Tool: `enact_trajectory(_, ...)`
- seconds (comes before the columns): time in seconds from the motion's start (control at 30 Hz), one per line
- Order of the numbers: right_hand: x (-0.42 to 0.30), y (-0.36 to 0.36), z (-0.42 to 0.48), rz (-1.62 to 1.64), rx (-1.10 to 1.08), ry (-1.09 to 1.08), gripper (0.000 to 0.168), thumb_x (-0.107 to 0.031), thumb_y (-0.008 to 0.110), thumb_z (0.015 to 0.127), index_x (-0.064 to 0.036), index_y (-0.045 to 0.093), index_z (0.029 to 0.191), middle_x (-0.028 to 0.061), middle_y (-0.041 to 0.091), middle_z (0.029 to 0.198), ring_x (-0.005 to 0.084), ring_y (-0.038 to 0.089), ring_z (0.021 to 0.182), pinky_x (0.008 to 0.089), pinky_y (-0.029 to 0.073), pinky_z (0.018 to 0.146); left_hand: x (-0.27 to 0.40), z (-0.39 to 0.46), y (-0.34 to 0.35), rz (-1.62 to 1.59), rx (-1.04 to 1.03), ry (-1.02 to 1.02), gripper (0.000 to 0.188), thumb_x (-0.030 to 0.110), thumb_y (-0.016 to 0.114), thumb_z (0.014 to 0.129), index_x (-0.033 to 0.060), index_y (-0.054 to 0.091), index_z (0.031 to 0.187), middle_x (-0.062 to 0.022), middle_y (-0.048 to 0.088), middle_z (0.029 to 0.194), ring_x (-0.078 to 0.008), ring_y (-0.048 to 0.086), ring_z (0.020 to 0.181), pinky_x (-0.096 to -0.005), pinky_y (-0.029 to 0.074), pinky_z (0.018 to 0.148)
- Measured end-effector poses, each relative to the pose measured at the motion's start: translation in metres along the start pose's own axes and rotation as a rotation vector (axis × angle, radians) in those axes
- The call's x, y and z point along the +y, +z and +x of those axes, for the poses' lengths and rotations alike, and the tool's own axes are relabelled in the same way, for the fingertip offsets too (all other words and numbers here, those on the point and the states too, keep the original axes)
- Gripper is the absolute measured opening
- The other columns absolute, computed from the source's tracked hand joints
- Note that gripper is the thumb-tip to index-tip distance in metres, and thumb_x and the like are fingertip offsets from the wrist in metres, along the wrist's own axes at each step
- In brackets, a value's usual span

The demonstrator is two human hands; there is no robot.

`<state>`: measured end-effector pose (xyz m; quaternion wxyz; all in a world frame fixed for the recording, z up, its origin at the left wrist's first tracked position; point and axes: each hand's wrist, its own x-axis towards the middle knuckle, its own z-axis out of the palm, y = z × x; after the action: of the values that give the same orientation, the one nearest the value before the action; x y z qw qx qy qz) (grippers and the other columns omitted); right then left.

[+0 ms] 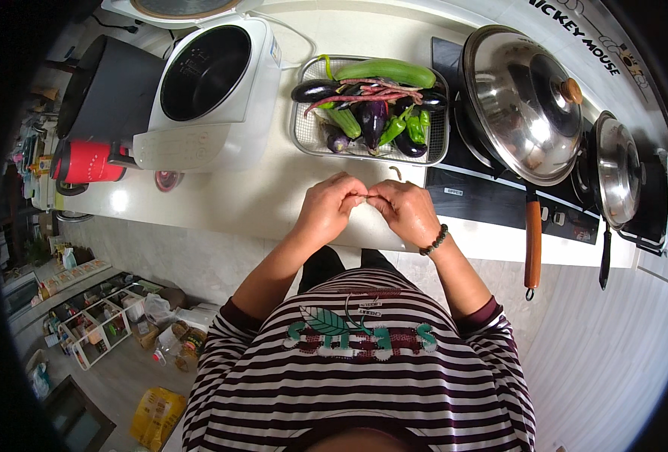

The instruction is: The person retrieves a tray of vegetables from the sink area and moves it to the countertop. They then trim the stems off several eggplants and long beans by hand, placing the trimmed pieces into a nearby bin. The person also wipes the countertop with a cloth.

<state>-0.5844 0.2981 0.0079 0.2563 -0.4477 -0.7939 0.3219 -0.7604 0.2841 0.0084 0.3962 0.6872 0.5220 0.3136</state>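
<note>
My left hand and my right hand meet fingertip to fingertip over the counter's front part. Between them they pinch a small, thin piece, perhaps of a bean pod; the fingers mostly hide it. Just beyond my right hand a small curved stem scrap lies on the counter. Farther back stands a wire-mesh metal basket. In it are a long green squash, reddish long bean pods, dark purple eggplants and green peppers.
A white rice cooker with its lid up stands at the left, beside a dark pot and a red container. On the black cooktop at the right are a large lidded wok and a smaller lidded pan, handles towards me.
</note>
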Motion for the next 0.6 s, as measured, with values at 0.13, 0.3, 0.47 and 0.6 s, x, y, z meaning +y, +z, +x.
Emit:
enact_trajectory(0.13,0.006,-0.004,-0.006,0.03,-0.134,-0.049,0.008,-0.013,0.062,0.077,-0.006,0.063,0.082,0.0089,0.061,0.076,0.0308,0.058,0.067,0.0396,0.045,0.057,0.001,-0.002,0.001,0.082,-0.121,0.064,0.013,-0.003,0.058,0.073,0.0025,0.055,0.084,-0.0099,0.057,0.078,-0.0281,0.058,0.072,-0.035,0.046,0.062)
enact_trajectory(0.3,0.011,-0.009,-0.004,0.139,-0.241,-0.118,0.008,-0.012,0.062,0.077,-0.005,0.063,0.082,0.0092,0.063,0.076,0.0304,0.058,0.067,0.038,0.046,0.058,-0.003,-0.004,-0.006,-0.028,-0.242,0.052,0.013,-0.005,0.056,0.074,0.0021,0.056,0.085,-0.0089,0.058,0.079,-0.0226,0.058,0.069,-0.031,0.046,0.062)
enact_trajectory(0.47,0.01,-0.005,0.0,0.386,-0.168,0.051,0.01,-0.01,0.065,0.077,-0.004,0.064,0.085,0.0085,0.063,0.074,0.0236,0.061,0.063,0.0303,0.046,0.056,-0.003,-0.002,-0.014,-0.284,-0.168,-0.167,0.007,-0.004,0.054,0.081,-0.0018,0.057,0.088,-0.0043,0.056,0.077,-0.0094,0.056,0.07,-0.0227,0.045,0.062)
enact_trajectory(0.6,0.014,-0.006,0.0,0.357,-0.171,0.088,0.009,-0.008,0.064,0.077,-0.004,0.063,0.085,0.0087,0.062,0.074,0.0218,0.06,0.062,0.03,0.046,0.056,-0.001,-0.002,-0.017,-0.228,-0.114,-0.119,0.009,-0.004,0.056,0.08,-0.0007,0.059,0.088,-0.0045,0.054,0.076,-0.0119,0.055,0.067,-0.023,0.046,0.062)
